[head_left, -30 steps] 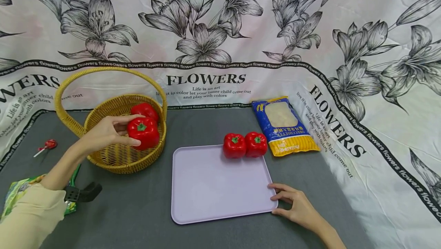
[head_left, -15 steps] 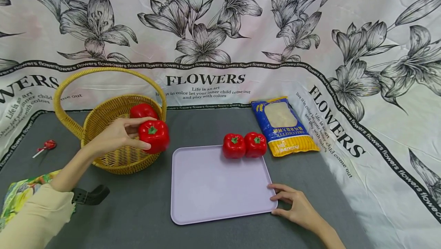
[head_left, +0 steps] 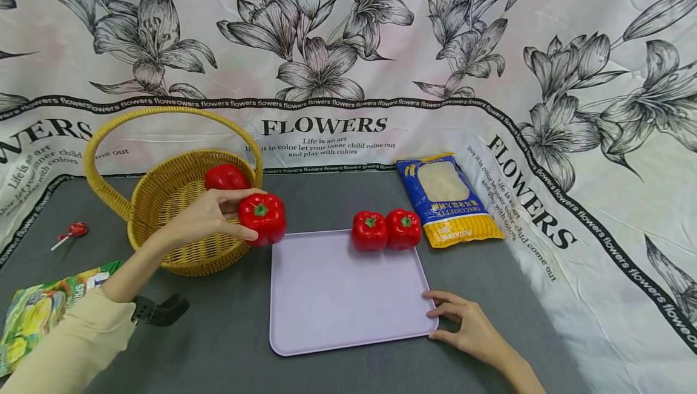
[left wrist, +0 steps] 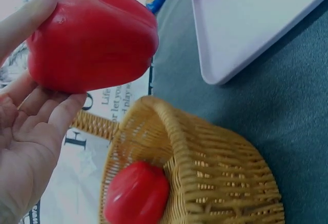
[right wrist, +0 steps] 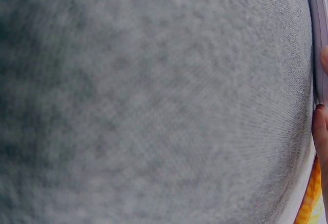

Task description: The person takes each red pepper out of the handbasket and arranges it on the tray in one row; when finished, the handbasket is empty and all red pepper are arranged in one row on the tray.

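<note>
- Your left hand [head_left: 204, 219] is gripping a red bell pepper [head_left: 263, 218] between thumb and fingers — over the last second it has been travelling out of the wicker basket [head_left: 163, 212], past the rim, and is now hanging in the air just at the near-left corner of the lavender tray [head_left: 337, 303].
- That shift suggests the carry is well along: the pepper is clear of the basket and is closing on the tray, though it is not yet over the tray's flat.
- The held pepper is looking glossy and smooth, blocky in shape, with a small green stem [head_left: 261, 209] facing up; in the left wrist view its rounded underside [left wrist: 92, 37] is resting against your fingertips.
- One more red pepper [head_left: 225, 177] is lying inside the basket, against its far wall.
- Two red peppers [head_left: 386, 230] are sitting side by side, touching, on the tray's far edge.
- Your right hand [head_left: 468, 324] is staying where it was, fingers loosely bent and grasping nothing, fingertips touching the tray's near-right corner on the grey counter [head_left: 229, 345].
- A blue and yellow packet [head_left: 448, 198] is lying just right of the tray.
</note>
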Demonstrator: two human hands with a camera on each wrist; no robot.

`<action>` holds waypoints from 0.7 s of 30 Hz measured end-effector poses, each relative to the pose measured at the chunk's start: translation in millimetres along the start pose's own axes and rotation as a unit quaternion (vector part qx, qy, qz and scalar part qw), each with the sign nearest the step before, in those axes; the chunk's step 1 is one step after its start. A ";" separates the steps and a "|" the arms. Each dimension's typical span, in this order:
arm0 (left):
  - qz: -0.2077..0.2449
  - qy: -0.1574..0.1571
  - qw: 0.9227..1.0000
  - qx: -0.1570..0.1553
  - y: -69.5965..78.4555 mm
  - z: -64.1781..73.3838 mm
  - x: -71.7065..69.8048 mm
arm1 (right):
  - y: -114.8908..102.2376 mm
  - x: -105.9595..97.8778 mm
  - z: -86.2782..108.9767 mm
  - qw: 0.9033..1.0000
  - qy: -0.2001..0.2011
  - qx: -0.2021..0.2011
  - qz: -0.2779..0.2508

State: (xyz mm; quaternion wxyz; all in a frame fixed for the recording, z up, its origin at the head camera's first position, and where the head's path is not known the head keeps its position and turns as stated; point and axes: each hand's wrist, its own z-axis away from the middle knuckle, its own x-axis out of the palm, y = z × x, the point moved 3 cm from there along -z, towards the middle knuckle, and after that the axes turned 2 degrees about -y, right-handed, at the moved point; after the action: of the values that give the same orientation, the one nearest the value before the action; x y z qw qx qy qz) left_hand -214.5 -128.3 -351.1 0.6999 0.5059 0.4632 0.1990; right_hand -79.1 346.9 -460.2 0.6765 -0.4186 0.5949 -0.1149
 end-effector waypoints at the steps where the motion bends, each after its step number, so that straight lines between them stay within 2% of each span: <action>1: 0.001 -0.002 1.000 0.003 0.5 -1.0 1.6 | 0.1 -0.1 0.0 1.000 0.001 -0.003 0.002; 9: 0.018 -0.011 1.000 0.014 1.9 -11.7 16.7 | -0.5 -0.4 0.0 1.000 0.006 -0.019 0.010; 13: 0.038 -0.025 0.999 0.014 2.2 -18.8 25.2 | -0.4 -0.3 0.2 0.999 0.009 -0.025 0.018; 21: 0.080 -0.051 0.995 0.009 -1.1 -32.4 43.9 | 1.5 0.5 0.2 1.000 0.008 -0.014 0.022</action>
State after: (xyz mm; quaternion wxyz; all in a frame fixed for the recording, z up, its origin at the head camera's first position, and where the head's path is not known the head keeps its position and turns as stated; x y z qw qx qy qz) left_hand -220.6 -79.0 -373.6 0.6999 0.5569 0.3866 0.2246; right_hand -79.3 347.7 -461.6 0.6682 -0.4140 0.6108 -0.0947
